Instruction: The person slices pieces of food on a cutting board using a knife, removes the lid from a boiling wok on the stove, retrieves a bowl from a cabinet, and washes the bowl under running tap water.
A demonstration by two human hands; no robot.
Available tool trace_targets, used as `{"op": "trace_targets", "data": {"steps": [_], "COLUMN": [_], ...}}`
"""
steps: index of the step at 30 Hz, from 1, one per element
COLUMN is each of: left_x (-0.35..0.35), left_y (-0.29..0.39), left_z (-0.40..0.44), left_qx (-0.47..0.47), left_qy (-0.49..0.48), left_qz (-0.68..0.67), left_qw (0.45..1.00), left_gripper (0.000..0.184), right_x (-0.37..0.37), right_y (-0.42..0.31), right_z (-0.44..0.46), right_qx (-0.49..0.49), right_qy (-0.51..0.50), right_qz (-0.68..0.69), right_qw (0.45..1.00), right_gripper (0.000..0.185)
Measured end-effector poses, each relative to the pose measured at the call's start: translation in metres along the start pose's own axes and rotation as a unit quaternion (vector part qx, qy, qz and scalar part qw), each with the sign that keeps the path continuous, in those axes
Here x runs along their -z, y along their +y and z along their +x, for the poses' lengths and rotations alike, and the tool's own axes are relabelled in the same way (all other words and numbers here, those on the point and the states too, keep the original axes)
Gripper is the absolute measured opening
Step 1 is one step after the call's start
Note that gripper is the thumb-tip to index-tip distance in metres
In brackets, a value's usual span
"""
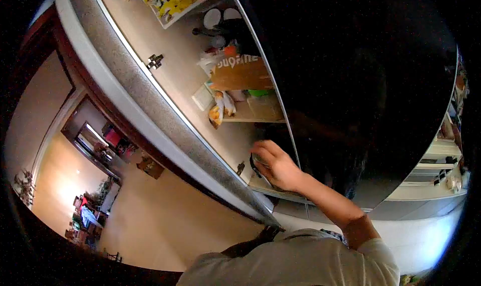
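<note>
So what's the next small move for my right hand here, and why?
I'd probably settle the grip of your right hand on the dark-edged item before shifting it: your fingers curl around it, blur hides how firm the hold is, and the edge of the black panel looks close.

this looks like a home to me — i'm at a tall cupboard (175, 88) stocked with yellow packets (173, 0) and a brown bag (240, 76), and past the dark door frame (45, 28) i see bare room floor (175, 201) and leafy plants (106, 186).
</note>
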State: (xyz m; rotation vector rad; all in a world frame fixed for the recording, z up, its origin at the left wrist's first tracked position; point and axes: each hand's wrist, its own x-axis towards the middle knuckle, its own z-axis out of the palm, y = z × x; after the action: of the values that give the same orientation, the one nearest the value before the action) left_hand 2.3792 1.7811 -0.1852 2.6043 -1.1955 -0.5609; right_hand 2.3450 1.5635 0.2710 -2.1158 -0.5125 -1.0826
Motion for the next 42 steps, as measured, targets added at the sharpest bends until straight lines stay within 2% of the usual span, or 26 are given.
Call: {"op": "trace_targets", "data": {"steps": [1, 4, 6, 10, 11, 13, 14, 15, 17, 19, 21, 22, 24, 26, 27, 29, 31, 32, 33, 35, 36, 37, 40, 42], "left_x": [0.001, 0.008, 0.009, 0.009, 0.007, 0.009, 0.011, 0.009, 0.009, 0.009, 0.011, 0.013, 0.015, 0.015, 0.013, 0.011, 0.007, 0.005, 0.004, 0.000, -0.011, 0.059, 0.027, 0.051], "left_y": [-0.001, -0.006, -0.010, -0.013, -0.015, -0.019, -0.023, -0.024, -0.029, -0.036, -0.036, -0.034, -0.032, -0.028, -0.026, -0.016, -0.010, -0.006, -0.003, 0.004, -0.001, 0.065, 0.047, 0.071], "left_z": [-0.006, -0.016, -0.025, -0.039, -0.041, -0.044, -0.045, -0.045, -0.044, -0.042, -0.036, -0.033, -0.025, -0.014, -0.008, 0.002, 0.014, 0.020, 0.028, 0.052, 0.068, 0.046, 0.078, 0.075], "left_qx": [0.003, 0.012, 0.019, 0.027, 0.027, 0.026, 0.025, 0.023, 0.014, 0.010, 0.001, -0.010, -0.030, -0.054, -0.064, -0.079, -0.097, -0.107, -0.118, -0.122, -0.117, -0.076, -0.156, -0.095], "left_qy": [-0.001, 0.002, 0.006, 0.008, 0.009, 0.007, 0.004, 0.003, -0.006, -0.012, -0.024, -0.034, -0.051, -0.068, -0.077, -0.088, -0.100, -0.104, -0.106, -0.102, -0.098, -0.150, -0.060, -0.143], "left_qz": [-0.003, -0.009, -0.013, -0.026, -0.027, -0.032, -0.033, -0.032, -0.030, -0.031, -0.027, -0.021, -0.014, -0.002, 0.002, 0.007, 0.011, 0.013, 0.017, 0.023, 0.022, 0.037, 0.086, 0.035], "left_qw": [1.000, 1.000, 1.000, 0.999, 0.999, 0.999, 0.999, 0.999, 0.999, 0.999, 0.999, 0.999, 0.998, 0.996, 0.995, 0.993, 0.990, 0.989, 0.987, 0.987, 0.988, 0.985, 0.982, 0.985], "left_gripper": [0.056, 0.057, 0.058, 0.059, 0.060, 0.060, 0.061, 0.061, 0.062, 0.063, 0.063, 0.064, 0.064, 0.065, 0.066, 0.066, 0.067, 0.067, 0.068, 0.069, 0.069, 0.079, 0.084, 0.091], "right_x": [-0.015, -0.065, -0.092, -0.147, -0.157, -0.180, -0.218, -0.215, -0.203, -0.193, -0.194, -0.189, -0.159, -0.104, -0.072, -0.007, 0.031, 0.047, 0.062, 0.092, 0.106, 0.115, 0.151, 0.175], "right_y": [0.004, 0.008, 0.015, 0.044, 0.050, 0.068, 0.108, 0.100, 0.081, 0.071, 0.072, 0.068, 0.053, 0.030, 0.011, -0.038, -0.069, -0.070, -0.068, -0.078, -0.088, -0.087, -0.104, -0.123], "right_z": [0.017, 0.082, 0.133, 0.198, 0.201, 0.212, 0.220, 0.217, 0.206, 0.197, 0.193, 0.192, 0.181, 0.147, 0.122, 0.049, -0.020, -0.042, -0.065, -0.101, -0.116, -0.139, -0.199, -0.235], "right_qx": [0.029, 0.004, 0.023, -0.094, -0.096, -0.223, -0.231, -0.235, -0.265, -0.272, -0.276, -0.276, -0.262, -0.218, -0.185, -0.117, -0.094, -0.025, 0.041, -0.061, -0.152, -0.219, -0.361, -0.425], "right_qy": [0.008, 0.035, 0.046, 0.083, 0.079, 0.042, 0.030, 0.032, 0.004, 0.004, 0.003, 0.000, -0.012, -0.005, 0.019, 0.100, 0.218, 0.253, 0.273, 0.213, 0.202, 0.211, 0.245, 0.289], "right_qz": [0.009, 0.063, 0.060, 0.033, 0.030, -0.057, -0.107, -0.113, -0.015, 0.067, 0.215, 0.310, 0.508, 0.614, 0.606, 0.523, 0.306, 0.158, 0.006, -0.125, -0.132, -0.122, -0.145, -0.153], "right_qw": [1.000, 0.997, 0.997, 0.992, 0.992, 0.972, 0.967, 0.965, 0.964, 0.960, 0.937, 0.910, 0.821, 0.759, 0.773, 0.838, 0.922, 0.954, 0.961, 0.967, 0.958, 0.945, 0.888, 0.844], "right_gripper": [0.043, 0.053, 0.058, 0.066, 0.066, 0.071, 0.072, 0.072, 0.061, 0.059, 0.058, 0.057, 0.057, 0.057, 0.057, 0.045, 0.033, 0.025, 0.017, 0.011, 0.018, 0.024, 0.023, 0.024]}}
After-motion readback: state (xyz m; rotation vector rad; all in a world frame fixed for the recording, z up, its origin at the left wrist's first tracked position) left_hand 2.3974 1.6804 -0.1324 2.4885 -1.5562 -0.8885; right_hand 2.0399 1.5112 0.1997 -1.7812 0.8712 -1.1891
